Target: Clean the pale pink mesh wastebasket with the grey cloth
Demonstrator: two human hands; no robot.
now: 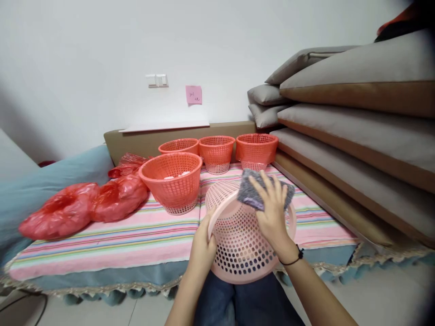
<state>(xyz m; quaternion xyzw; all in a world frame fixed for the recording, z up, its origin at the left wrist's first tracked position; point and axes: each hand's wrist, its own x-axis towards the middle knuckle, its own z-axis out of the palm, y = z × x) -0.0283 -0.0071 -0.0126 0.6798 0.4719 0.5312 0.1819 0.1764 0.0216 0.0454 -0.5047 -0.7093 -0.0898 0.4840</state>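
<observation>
Pink basket [238, 231] sits tipped over the lap [220, 301]; left hand [204, 244] has fingers curled round its left rim, probably steadying it. Right hand [272, 215], fingers loosely spread, holds a gray cloth [247, 190] at the far rim.

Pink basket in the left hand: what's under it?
Dark trousers show just below the pink basket, held by the left hand. The basket covers whatever lies directly underneath; its small holes show too little to tell.

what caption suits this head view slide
Left hand grips a pink basket; right hand holds a gray cloth at its rim.
</observation>
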